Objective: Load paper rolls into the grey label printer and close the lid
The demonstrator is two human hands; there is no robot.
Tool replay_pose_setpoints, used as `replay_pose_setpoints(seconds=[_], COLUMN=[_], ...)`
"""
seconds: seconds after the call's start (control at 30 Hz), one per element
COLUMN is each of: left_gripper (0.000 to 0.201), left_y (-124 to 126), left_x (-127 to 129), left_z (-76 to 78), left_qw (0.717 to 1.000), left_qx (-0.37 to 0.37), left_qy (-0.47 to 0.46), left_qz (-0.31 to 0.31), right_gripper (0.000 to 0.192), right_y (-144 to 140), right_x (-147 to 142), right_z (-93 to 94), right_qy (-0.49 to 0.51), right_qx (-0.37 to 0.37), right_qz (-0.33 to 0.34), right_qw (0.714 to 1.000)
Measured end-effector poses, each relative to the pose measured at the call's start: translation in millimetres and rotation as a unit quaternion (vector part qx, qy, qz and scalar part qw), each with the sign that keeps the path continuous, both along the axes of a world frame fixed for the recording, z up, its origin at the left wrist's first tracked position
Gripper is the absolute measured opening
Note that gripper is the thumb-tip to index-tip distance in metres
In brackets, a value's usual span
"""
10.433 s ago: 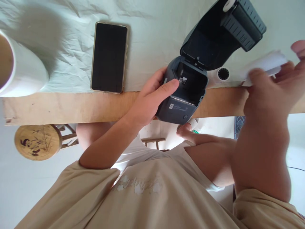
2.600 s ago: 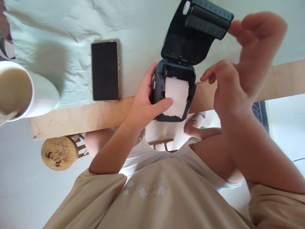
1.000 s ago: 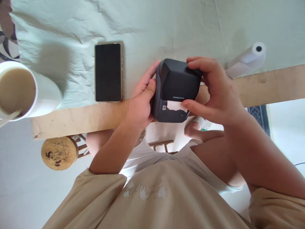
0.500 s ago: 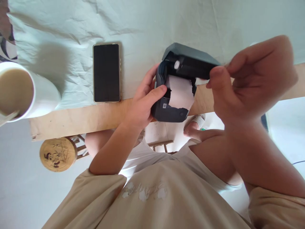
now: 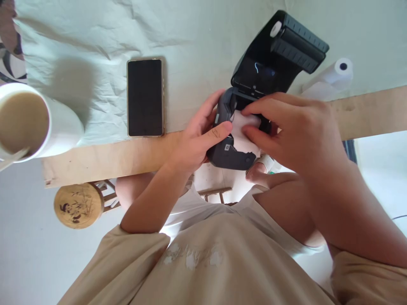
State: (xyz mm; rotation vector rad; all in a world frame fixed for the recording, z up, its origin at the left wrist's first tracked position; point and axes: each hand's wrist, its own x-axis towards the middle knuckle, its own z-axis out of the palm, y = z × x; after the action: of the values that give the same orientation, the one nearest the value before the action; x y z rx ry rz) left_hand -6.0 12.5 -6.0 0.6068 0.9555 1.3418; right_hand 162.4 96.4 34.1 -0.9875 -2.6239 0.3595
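Observation:
A dark portable receipt printer (image 5: 219, 157) is held over the table's front edge by my left hand (image 5: 192, 144), its thumb across the near side and the fingers round the left side. The printer's lid (image 5: 257, 70) stands swung wide open, with a roller and a white gear along its edge. White roll paper (image 5: 243, 137) lies in the compartment, its torn end hanging over the front. My right hand (image 5: 302, 131) reaches in from the right, thumb and forefinger closed on the paper. Its back hides part of the compartment.
Behind my right hand, a white paper roll (image 5: 341, 76) lies on the pale tablecloth (image 5: 197, 42). A phone (image 5: 144, 97) with a dark screen rests left of the printer. At the far left is a white mug (image 5: 62, 120) of brown drink. A round wooden stool (image 5: 78, 205) stands below the table's wooden edge (image 5: 111, 159).
The printer's lid has swung from partly raised to wide open. My right hand has let go of the lid and moved left onto the paper. The roll behind it has come into view.

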Motion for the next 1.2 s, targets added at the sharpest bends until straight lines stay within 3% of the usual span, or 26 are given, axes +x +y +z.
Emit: replay_pose_setpoints(seconds=[0.1,0.17,0.27,0.33,0.4,0.5,0.53,0.6,0.67,0.77,0.83,0.93,1.0,1.1,1.17,1.2], left_gripper=[0.06,0.053,0.046,0.043,0.04,0.034,0.034,0.035,0.037,0.04,0.038,0.037,0.038,0.036,0.035,0.034], left_y=[-1,-1,-1,0,1,2,2,2,3,3,3,3,2,2,2,2], left_x=[1,3,6,8,8,7,7,7,6,5,5,6,6,6,6,6], left_z=[0.2,0.6,0.4,-0.1,-0.1,1.4,2.0,2.4,1.9,0.9,0.9,1.5,1.4,0.1,-1.1,-1.7], left_qw=[1.0,1.0,0.999,0.999,0.998,0.997,0.997,0.997,0.997,0.998,0.998,0.997,0.997,0.997,0.997,0.997], left_qx=[0.005,0.01,0.016,0.017,0.014,0.005,0.003,0.001,0.0,0.0,0.003,-0.002,-0.01,-0.002,0.007,0.008], left_qy=[0.002,0.006,0.005,-0.005,-0.015,-0.029,-0.033,-0.036,-0.031,-0.021,-0.018,-0.018,-0.019,-0.026,-0.03,-0.029], left_qz=[-0.007,0.0,0.03,0.044,0.054,0.065,0.068,0.072,0.072,0.065,0.067,0.075,0.074,0.07,0.071,0.071], right_gripper=[0.027,0.039,0.047,0.047,0.049,0.042,0.04,0.031,0.024,0.029,0.032,0.041,0.051,0.045,0.042,0.046], right_y=[3,5,11,19,29,41,43,44,42,40,40,36,33,37,48,55], right_x=[0,3,12,20,24,21,18,12,9,9,10,10,14,30,43,48], right_z=[0.9,3.5,9.5,11.5,9.5,-0.5,-5.0,-14.4,-23.7,-35.3,-39.9,-39.1,-33.6,-24.0,-21.1,-21.2], right_qy=[0.025,0.056,0.144,0.211,0.297,0.393,0.404,0.392,0.361,0.253,0.187,0.14,0.165,0.276,0.273,0.235], right_qx=[-0.038,-0.117,-0.304,-0.363,-0.36,-0.374,-0.369,-0.34,-0.275,-0.158,-0.113,-0.118,-0.107,0.015,0.119,0.137], right_qz=[0.0,0.003,0.022,0.031,0.0,-0.127,-0.168,-0.21,-0.201,-0.157,-0.144,-0.163,-0.141,-0.082,-0.11,-0.143], right_qw=[0.999,0.992,0.942,0.907,0.884,0.83,0.82,0.829,0.868,0.941,0.965,0.97,0.97,0.958,0.948,0.952])
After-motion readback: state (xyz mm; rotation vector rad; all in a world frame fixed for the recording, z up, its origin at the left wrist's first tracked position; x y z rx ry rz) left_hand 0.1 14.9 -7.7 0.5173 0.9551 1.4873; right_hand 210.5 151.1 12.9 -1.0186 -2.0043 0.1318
